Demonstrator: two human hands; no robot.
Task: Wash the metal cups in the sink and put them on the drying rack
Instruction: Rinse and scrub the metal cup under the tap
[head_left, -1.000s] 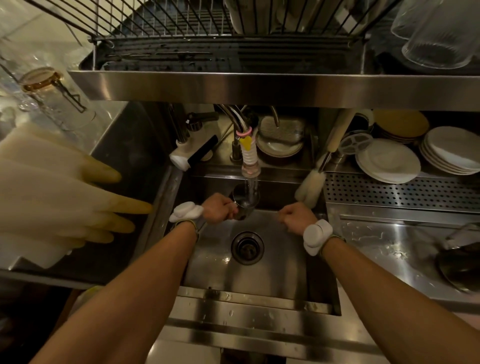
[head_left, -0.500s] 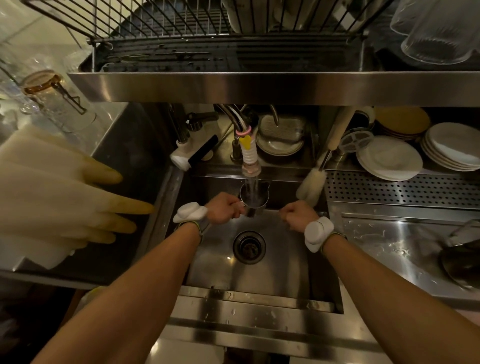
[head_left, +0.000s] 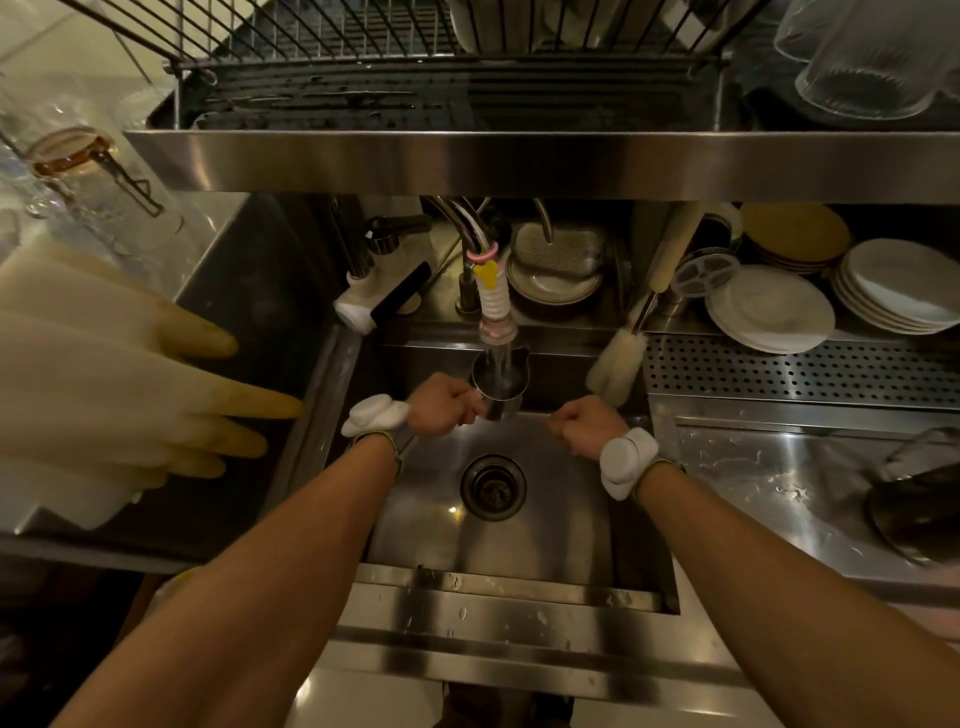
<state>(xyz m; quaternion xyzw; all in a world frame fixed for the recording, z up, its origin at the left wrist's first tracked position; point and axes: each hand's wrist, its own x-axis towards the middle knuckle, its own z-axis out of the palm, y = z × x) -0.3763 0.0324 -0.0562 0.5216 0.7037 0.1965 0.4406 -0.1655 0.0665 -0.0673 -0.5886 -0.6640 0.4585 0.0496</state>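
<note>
Basically no readable brand, label or writing anywhere in view. Small shiny steel cup with a pour spout (head_left: 500, 387) sits upright, mouth up, long axis vertical, spout pointing away from the person, handle toward the left hand (head_left: 441, 402). Left hand is closed around that handle, holding the cup above the back of the stainless steel sink basin (head_left: 545, 525). Cup is directly under the white ribbed faucet nozzle with the yellow tag (head_left: 493, 306); a water stream runs into its open mouth. Fill level inside: cannot tell. Right hand (head_left: 584, 423) is curled into a loose fist, apart from the cup, to its right over the basin; nothing visibly held in it. Both wrists carry white pod-shaped bands. Round black drain (head_left: 492, 487) sits in the basin floor, nearer the person than the cup. Black wire drying rack (head_left: 363, 36) is on the steel shelf overhead, clear ribbed glasses (head_left: 872, 57) upside down at its right end. Stacked white plates (head_left: 769, 309) lie on the perforated ledge to the right, white bottle brush (head_left: 618, 361) leaning at the sink's back right corner. Pale yellow rubber gloves (head_left: 130, 384) hang at left.
</note>
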